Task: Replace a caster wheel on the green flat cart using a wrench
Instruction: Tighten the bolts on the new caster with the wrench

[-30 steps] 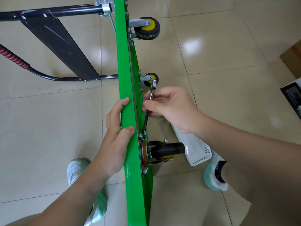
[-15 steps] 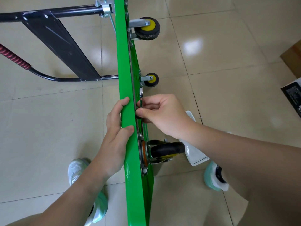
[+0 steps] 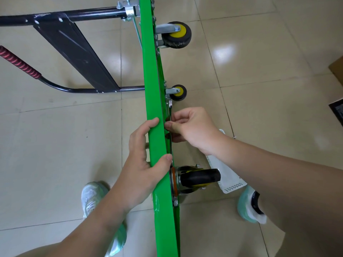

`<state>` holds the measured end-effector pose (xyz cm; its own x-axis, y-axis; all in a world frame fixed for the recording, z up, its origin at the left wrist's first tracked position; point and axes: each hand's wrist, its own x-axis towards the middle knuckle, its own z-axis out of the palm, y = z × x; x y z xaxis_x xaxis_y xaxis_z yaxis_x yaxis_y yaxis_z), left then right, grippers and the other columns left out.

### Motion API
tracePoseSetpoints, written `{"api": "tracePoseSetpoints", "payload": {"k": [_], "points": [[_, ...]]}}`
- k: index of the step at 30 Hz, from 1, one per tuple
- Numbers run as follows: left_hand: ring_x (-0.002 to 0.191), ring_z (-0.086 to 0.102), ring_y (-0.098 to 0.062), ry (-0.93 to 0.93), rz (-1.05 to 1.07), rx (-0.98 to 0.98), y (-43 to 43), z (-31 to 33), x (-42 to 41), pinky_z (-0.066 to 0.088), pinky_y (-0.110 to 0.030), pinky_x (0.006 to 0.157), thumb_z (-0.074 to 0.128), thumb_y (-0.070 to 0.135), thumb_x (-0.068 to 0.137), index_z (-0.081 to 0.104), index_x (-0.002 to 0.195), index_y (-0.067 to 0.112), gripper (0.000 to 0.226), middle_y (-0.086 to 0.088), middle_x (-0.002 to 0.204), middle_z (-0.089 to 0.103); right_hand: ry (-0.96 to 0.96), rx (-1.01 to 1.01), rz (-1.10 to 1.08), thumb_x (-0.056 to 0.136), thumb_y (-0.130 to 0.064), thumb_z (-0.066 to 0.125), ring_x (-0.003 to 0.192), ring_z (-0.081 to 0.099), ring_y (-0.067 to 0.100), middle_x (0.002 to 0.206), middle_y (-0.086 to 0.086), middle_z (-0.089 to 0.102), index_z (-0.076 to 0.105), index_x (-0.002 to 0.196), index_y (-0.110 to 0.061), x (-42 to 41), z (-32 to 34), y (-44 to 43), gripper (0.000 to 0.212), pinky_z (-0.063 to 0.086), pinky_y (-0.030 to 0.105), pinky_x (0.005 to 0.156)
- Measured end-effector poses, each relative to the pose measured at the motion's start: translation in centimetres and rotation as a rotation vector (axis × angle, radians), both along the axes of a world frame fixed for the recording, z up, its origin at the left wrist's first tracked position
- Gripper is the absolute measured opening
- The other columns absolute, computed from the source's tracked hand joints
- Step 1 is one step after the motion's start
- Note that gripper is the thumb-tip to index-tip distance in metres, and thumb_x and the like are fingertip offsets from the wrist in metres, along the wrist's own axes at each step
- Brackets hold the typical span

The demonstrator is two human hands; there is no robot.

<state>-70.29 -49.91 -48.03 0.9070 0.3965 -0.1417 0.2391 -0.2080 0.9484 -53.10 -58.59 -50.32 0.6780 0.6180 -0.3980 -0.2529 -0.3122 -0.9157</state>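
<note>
**Cart on edge, wrench at the near caster plate**

Head view. The green flat cart (image 3: 157, 127) stands on its long edge on the tiled floor (image 3: 65, 136), with its underside facing right. The folded black handle frame (image 3: 74, 52) with its red grip (image 3: 18, 63) lies out to the left.

- **Left hand:** The left hand (image 3: 143, 169) clamps the cart's upper edge, fingers over the deck face and thumb on the underside lip, steadying it.
- **Right hand:** The right hand (image 3: 193, 127) is curled and pinches the shaft of the wrench (image 3: 170, 108).
- **Wrench:** It lies flat against the underside. Its free end points toward the small far yellow-hub caster (image 3: 178, 92). Its lower end runs down behind the left thumb toward the near caster's plate, and the working end is hidden.
- **Casters:** The near black caster wheel (image 3: 199, 176) sits bolted at the near corner, with an orange ring at its base and one bolt head showing below it. Another yellow-hub caster (image 3: 176, 35) sits at the far corner.
- **On the floor:** A white perforated tray (image 3: 228, 175) lies under the right forearm.

Progress, as a judgement: mid-task. The near caster is on the cart and a plate bolt is being worked. I cannot tell whether it is being loosened or tightened, so I cannot say whether this is the old wheel or the new one. The other plate bolts and setting the cart back down are still to do.
</note>
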Motion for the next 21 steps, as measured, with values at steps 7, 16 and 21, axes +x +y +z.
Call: {"api": "tracePoseSetpoints", "payload": {"k": [7,16,21], "points": [[0.126,0.055,-0.025,0.017,0.012,-0.003,-0.2,0.5,0.1,0.054,-0.051,0.102,0.064,0.047,0.077,0.033,0.134,0.069,0.069,0.002,0.147,0.041,0.147,-0.144,-0.003,0.086,-0.009,0.077,0.074,0.076,0.03,0.086,0.016,0.076,0.071,0.093,-0.005,1.1,-1.2,1.4,0.011,0.063,0.04,0.067],[0.13,0.053,-0.023,0.028,0.031,0.01,-0.1,0.7,0.3,0.049,-0.054,0.108,0.064,0.045,0.075,0.033,0.134,0.069,0.071,0.0,0.145,0.045,0.245,-0.181,0.032,0.09,-0.013,0.074,0.07,0.076,0.028,0.079,0.009,0.077,0.069,0.091,-0.007,0.4,-1.7,1.3,0.008,0.06,0.035,0.06],[0.129,0.052,-0.02,0.033,0.02,-0.012,-0.2,0.8,0.4,0.05,-0.05,0.107,0.063,0.049,0.074,0.031,0.131,0.073,0.069,0.003,0.147,0.043,0.314,-0.111,0.027,0.096,-0.016,0.067,0.083,0.074,0.031,0.088,0.011,0.075,0.066,0.103,-0.004,0.9,-1.0,-0.6,0.014,0.061,0.043,0.077]]}}
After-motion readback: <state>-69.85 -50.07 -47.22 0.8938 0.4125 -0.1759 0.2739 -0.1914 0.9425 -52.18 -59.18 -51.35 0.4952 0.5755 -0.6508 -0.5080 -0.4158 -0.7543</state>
